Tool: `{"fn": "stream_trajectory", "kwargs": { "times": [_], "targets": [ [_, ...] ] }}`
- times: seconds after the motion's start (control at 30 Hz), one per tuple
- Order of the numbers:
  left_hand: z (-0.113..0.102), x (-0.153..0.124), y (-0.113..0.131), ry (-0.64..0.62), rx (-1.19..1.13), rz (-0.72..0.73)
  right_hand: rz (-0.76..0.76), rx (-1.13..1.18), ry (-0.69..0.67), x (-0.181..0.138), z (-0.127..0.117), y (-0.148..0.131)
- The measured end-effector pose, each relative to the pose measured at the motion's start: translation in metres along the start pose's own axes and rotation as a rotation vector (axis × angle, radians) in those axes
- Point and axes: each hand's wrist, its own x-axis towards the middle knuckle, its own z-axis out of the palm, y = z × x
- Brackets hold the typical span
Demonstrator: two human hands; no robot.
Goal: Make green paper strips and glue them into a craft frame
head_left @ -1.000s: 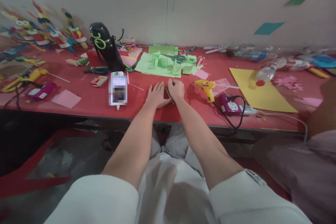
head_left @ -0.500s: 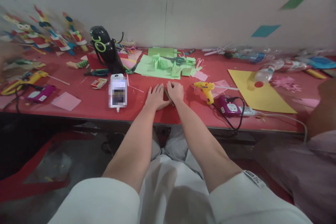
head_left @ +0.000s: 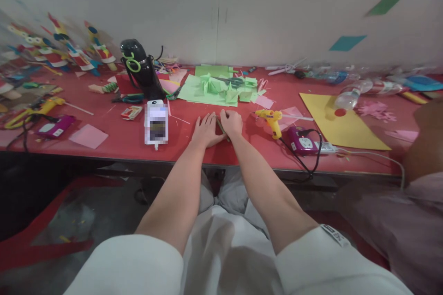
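Note:
My left hand (head_left: 206, 131) lies flat on the red table with its fingers stretched forward and its thumb pointing toward the other hand. Between the two hands is a narrow green strip (head_left: 220, 125), slanting along the inner side of my right hand (head_left: 232, 124). The fingers of that hand are curled and pressed down against the strip, which they partly cover. Just beyond lies light green paper (head_left: 188, 90) with folded green paper pieces (head_left: 212, 85) and scissors (head_left: 231, 81) on it. A yellow glue gun (head_left: 272, 120) rests right of my right hand.
A phone (head_left: 156, 122) and a black bottle (head_left: 141, 69) stand to the left. On the right are a purple power adapter (head_left: 301, 140) with cables, yellow paper (head_left: 349, 129) and a plastic bottle (head_left: 349, 97). A person's arm (head_left: 424, 143) reaches in at the right edge.
The view has shifted slightly. A blurred shape at the far left edge has gone from sight. My hands and the green strip stay in nearly the same place.

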Motion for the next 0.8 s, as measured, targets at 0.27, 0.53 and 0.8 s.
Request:
{"fn": "stream_trajectory", "kwargs": {
  "times": [0.27, 0.53, 0.8],
  "targets": [
    [0.0007, 0.001, 0.0, 0.0, -0.001, -0.001, -0.013, -0.022, -0.017, -0.0003, -0.0003, 0.0],
    [0.0009, 0.0018, -0.0002, -0.02, -0.019, -0.014, 0.012, -0.092, -0.083, -0.0017, -0.0064, -0.0065],
    [0.0025, 0.0019, -0.0012, -0.005, -0.032, -0.002, 0.003, -0.12, -0.083, -0.0014, -0.0043, -0.004]
  ]
}}
